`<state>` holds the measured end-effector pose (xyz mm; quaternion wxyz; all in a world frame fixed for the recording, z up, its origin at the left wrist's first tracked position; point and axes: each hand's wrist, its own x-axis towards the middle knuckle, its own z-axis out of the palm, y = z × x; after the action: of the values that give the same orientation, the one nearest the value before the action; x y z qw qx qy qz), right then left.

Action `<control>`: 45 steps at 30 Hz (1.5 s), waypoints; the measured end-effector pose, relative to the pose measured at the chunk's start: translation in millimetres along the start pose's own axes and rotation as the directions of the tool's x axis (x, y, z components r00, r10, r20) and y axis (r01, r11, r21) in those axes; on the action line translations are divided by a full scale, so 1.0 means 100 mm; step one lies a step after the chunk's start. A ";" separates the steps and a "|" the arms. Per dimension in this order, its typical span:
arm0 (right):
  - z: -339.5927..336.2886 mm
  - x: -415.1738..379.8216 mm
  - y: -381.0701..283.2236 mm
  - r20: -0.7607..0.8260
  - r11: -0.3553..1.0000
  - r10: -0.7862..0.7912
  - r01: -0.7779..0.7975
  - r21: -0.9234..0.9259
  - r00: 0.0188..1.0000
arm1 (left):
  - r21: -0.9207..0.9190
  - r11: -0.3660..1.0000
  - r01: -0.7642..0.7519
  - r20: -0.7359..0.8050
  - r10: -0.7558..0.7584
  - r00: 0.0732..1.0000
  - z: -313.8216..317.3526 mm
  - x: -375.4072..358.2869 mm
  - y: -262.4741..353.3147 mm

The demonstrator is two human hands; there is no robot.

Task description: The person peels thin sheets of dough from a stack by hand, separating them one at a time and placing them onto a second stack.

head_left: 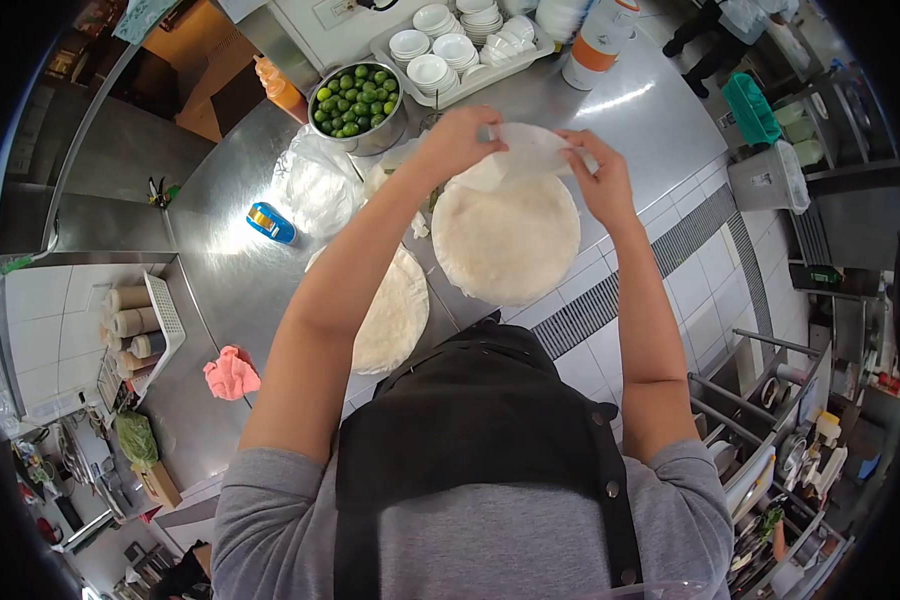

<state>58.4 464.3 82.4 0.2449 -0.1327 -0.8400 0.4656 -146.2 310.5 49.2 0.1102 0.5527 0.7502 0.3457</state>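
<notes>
Between my two hands a thin translucent white sheet [528, 155] is stretched, curved along its far edge. My left hand [460, 147] pinches its left side; the fingers of my right hand [600, 172] are closed on its right side. Just beneath and nearer to me lies a pale, round, flat dough base [507, 243], its far edge overlapped by the sheet. A second round dough base [392, 312] rests to the left, partly hidden behind my left forearm. Crumpled clear plastic [317, 180] lies beyond that forearm.
On the steel table [215, 290] stand a metal bowl of limes [355, 100], a tray of stacked white dishes [460, 85], an orange bottle [280, 90] and a white-and-orange container [600, 45]. A blue tape dispenser [270, 223] and pink cloth [232, 373] lie left. Another person [735, 35] stands far right.
</notes>
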 end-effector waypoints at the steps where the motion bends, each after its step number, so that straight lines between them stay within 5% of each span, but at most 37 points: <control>1: -0.04 0.03 -0.03 -0.097 0.999 -0.037 0.037 0.004 0.995 | -0.071 0.997 0.035 -0.024 -0.037 0.999 -0.18 0.01 0.18; 3: -0.13 -0.02 -0.12 -0.145 0.995 -0.095 0.089 -0.049 0.985 | -0.143 0.988 0.062 -0.033 -0.067 0.997 -0.35 -0.10 0.41; 5: -0.21 -0.17 -0.17 -0.196 0.984 -0.156 0.136 -0.111 0.968 | 0.029 0.972 -0.234 -0.173 0.236 0.956 -0.40 -0.31 0.58; 7: -0.23 -0.45 -0.17 -0.161 0.949 -0.230 0.184 -0.255 0.960 | 0.135 0.932 -0.337 -0.173 0.357 0.918 -0.24 -0.63 0.57; 11: -0.03 -1.16 0.16 -0.080 0.949 -0.125 0.095 -0.299 0.989 | 0.167 0.894 -0.416 -0.007 0.423 0.906 0.25 -1.30 0.42; 15: 0.18 -1.61 0.33 0.113 0.938 -0.021 0.058 -0.342 0.993 | 0.148 0.916 -0.372 0.004 0.376 0.927 0.58 -1.74 0.37; 21: 0.26 -1.70 0.31 0.181 0.939 -0.018 0.079 -0.335 0.983 | 0.203 0.900 -0.385 -0.062 0.404 0.913 0.58 -1.88 0.38; 29: 0.43 -1.25 0.21 0.404 0.905 0.087 0.097 -0.413 0.911 | 0.144 0.967 -0.209 0.005 0.210 0.978 0.52 -2.22 0.39; 31: 0.67 -0.98 0.04 0.190 0.926 -0.064 0.130 -0.354 0.980 | 0.147 0.983 -0.114 -0.073 0.125 0.989 0.49 -2.44 0.39; 36: 1.37 -0.71 0.02 0.208 0.834 -0.120 0.212 -0.510 0.971 | 0.158 0.973 0.166 -0.268 -0.120 0.956 0.24 -3.23 0.35; 38: 1.51 -0.77 0.27 0.355 0.653 0.103 0.206 -0.728 0.929 | 0.102 0.898 0.428 -0.420 -0.351 0.837 0.20 -3.64 0.27; 39: 1.52 -0.76 0.32 0.383 0.665 0.086 0.233 -0.710 0.920 | 0.107 0.884 0.456 -0.436 -0.371 0.820 0.17 -3.80 0.24; 42: 1.59 -0.75 0.38 0.399 0.652 0.111 0.237 -0.721 0.910 | -0.139 0.593 0.793 -0.660 -0.653 0.372 0.09 -4.19 0.13; 43: 1.60 -0.73 0.32 0.378 0.637 0.175 0.188 -0.748 0.909 | -0.142 0.572 0.807 -0.668 -0.658 0.349 0.14 -4.29 0.00; 45: 1.74 -0.73 0.22 0.367 0.624 0.235 0.150 -0.767 0.900 | -0.460 0.489 0.741 -0.606 -0.783 0.140 0.26 -4.45 -0.29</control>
<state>27.0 318.3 -35.2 -0.0417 -0.1388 -0.9863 0.0781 8.9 -86.1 -85.1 -0.0421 -0.1091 0.8828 0.4550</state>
